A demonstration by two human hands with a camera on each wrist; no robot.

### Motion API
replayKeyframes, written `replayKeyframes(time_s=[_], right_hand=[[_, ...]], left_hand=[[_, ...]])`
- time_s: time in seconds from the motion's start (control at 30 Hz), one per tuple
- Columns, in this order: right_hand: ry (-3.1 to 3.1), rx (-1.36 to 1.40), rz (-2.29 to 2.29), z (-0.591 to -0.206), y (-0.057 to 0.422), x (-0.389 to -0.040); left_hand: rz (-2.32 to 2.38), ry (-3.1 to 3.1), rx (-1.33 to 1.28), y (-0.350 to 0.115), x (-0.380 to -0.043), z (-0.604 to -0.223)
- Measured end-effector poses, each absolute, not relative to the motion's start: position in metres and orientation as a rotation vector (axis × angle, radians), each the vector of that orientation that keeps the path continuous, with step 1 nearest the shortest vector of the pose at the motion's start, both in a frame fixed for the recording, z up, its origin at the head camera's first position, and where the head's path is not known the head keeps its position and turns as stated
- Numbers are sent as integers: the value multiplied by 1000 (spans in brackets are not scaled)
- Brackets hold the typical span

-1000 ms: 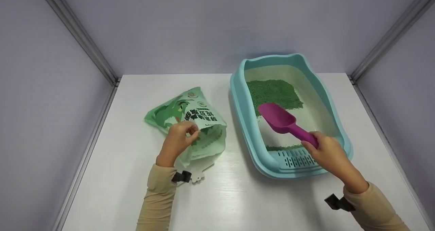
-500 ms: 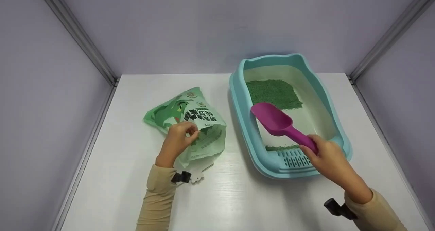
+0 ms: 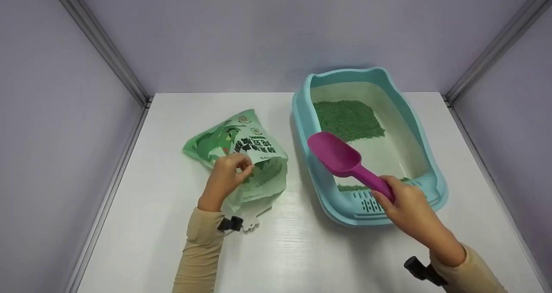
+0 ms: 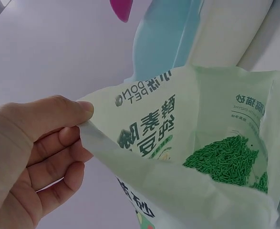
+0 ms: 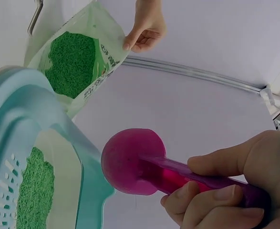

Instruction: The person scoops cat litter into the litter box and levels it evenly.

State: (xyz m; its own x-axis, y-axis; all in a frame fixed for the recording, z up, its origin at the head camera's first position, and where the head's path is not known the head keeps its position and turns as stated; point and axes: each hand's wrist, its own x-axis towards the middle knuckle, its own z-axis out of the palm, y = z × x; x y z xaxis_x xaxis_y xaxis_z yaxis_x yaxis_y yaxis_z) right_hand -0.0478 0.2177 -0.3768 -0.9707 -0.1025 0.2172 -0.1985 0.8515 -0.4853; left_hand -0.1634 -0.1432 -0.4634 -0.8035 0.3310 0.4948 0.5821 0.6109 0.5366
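With thumb and fingers, my left hand [image 3: 227, 174] pinches the rim of a green plastic bag of cat litter [image 3: 258, 148]. Green litter pellets [image 4: 225, 160] show inside its open mouth in the left wrist view. My right hand [image 3: 409, 204] grips the handle of a magenta scoop [image 3: 338, 155]. The scoop's bowl hangs over the left rim of a light-blue litter box [image 3: 317, 181], and no pellets show in it. A patch of green litter [image 3: 349, 120] covers the back left of the box floor. A thin line of pellets lies by the box's slotted front.
A flat pale piece with a scalloped edge [image 3: 250, 225] lies partly under the bag on the white table [image 3: 284, 250]. Grey walls [image 3: 276, 34] close in the back and both sides. The box stands close to the back wall.
My right hand has moved left with the scoop, bringing its bowl from above the litter to over the box's left rim. The left hand and bag have stayed in place.
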Motion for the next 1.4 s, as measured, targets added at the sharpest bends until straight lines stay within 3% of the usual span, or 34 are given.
replayKeyframes(time_s=[0.7,1.4], right_hand=[[-2996,418,827,-409,164,-49],[-2969,413,788,-448,123,-64]], left_hand=[[-1011,-2513,-733,-143,-164,-462],[-995,-2487,-741,-143,-164,-463]])
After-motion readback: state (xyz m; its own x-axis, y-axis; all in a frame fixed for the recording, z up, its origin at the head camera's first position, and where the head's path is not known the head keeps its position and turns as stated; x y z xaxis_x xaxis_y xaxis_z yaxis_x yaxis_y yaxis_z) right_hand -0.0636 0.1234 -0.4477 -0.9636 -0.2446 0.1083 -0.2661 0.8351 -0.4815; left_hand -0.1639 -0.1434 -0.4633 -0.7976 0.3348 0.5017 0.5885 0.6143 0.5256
